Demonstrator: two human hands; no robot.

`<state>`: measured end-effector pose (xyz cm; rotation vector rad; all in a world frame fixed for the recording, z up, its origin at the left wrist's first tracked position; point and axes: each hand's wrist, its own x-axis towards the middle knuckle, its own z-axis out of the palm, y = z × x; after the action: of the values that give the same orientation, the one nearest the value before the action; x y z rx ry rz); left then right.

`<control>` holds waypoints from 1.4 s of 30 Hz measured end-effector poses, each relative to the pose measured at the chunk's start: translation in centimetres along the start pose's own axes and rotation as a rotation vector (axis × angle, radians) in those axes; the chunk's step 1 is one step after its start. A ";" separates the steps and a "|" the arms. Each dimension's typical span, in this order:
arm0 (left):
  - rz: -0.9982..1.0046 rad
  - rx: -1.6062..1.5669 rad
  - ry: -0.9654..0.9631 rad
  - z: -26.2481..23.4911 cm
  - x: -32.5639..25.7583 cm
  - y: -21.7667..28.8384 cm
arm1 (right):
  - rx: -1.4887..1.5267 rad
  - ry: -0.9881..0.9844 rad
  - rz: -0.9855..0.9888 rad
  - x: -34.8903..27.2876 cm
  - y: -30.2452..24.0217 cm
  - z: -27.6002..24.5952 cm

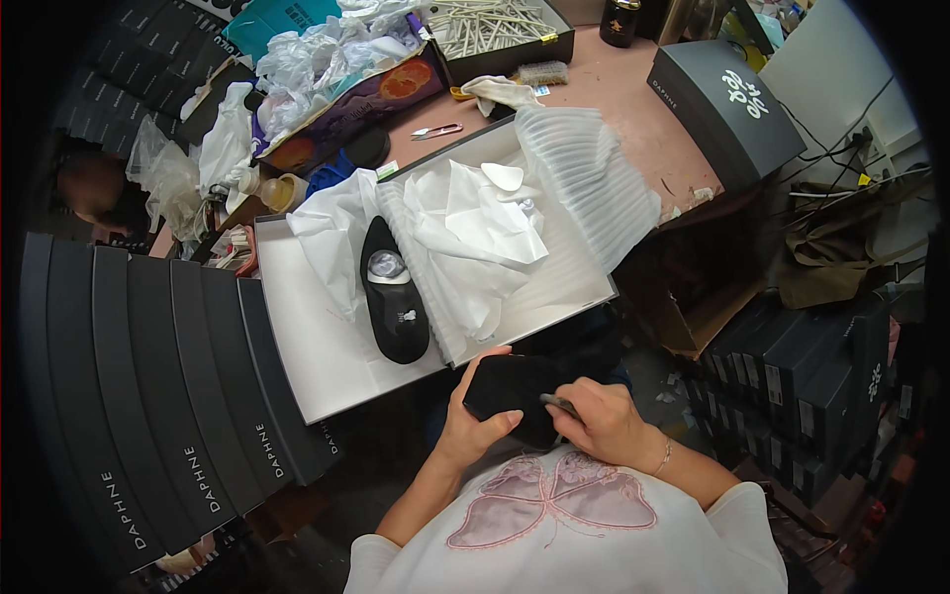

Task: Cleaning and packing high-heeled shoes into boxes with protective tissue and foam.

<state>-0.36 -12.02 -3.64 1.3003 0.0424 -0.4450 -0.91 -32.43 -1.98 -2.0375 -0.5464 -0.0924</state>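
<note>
Just in front of my shirt, my left hand (469, 426) grips a black shoe (512, 388), thumb on the near side and fingers round the far side. Its shape is partly lost against the dark background. My right hand (606, 420) pinches a slim grey tool (560, 403) whose tip points at the shoe; its kind is not clear. A second black shoe (401, 322), stuffed with pale crumpled filling, lies in the open shoebox (297, 371). White tissue paper (475, 223) and a loose white pad (503, 177) lie in the box's other half.
Ribbed white foam wrap (589, 173) hangs over the box's right edge. Small red-handled snips (436, 131) lie behind it on the pink table (604, 84). Grey shoeboxes (148, 396) stand at left, others (802, 376) at right. A closed shoebox (727, 114) sits on the table.
</note>
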 end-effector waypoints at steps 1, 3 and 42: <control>0.001 0.028 -0.021 0.1 0.1 0.5 | -0.011 0.015 -0.055 1.4 -0.1 0.2; -0.040 0.052 -0.060 0.2 0.3 1.1 | -0.033 0.039 -0.148 4.2 -0.7 0.2; 0.003 -0.620 -0.164 -2.7 2.2 -2.7 | 0.073 0.105 -0.022 -3.5 0.0 -4.8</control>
<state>1.35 -10.64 -7.46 0.6529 0.0377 -0.4858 -3.27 -37.69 -0.51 -1.9437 -0.4996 -0.1883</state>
